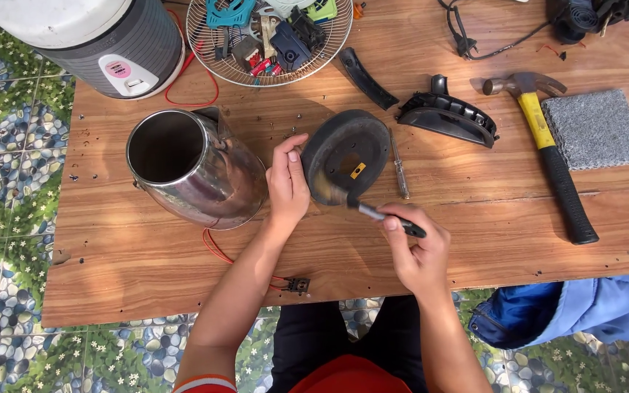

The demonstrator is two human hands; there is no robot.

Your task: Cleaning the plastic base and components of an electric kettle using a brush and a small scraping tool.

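My left hand (pixel 287 183) grips the edge of a round black kettle base (pixel 347 153) and holds it tilted on the wooden table (pixel 475 233). My right hand (pixel 416 247) holds a small brush (pixel 358 205) by its black handle, with the bristles against the lower inside of the base. A small yellow part shows inside the base. A steel kettle body (pixel 191 171) lies on its side just left of my left hand, its open mouth toward the camera. Red wires run from it to a small connector (pixel 298 285) near the table's front edge.
A screwdriver (pixel 400 175) lies right of the base. Further right are a black curved cover (pixel 447 116), a yellow-handled hammer (pixel 547 145) and a grey pad (pixel 595 129). A wire fan guard (pixel 271 40) holds parts at the back. A rice cooker (pixel 92 40) stands back left. Blue cloth (pixel 584 309) hangs front right.
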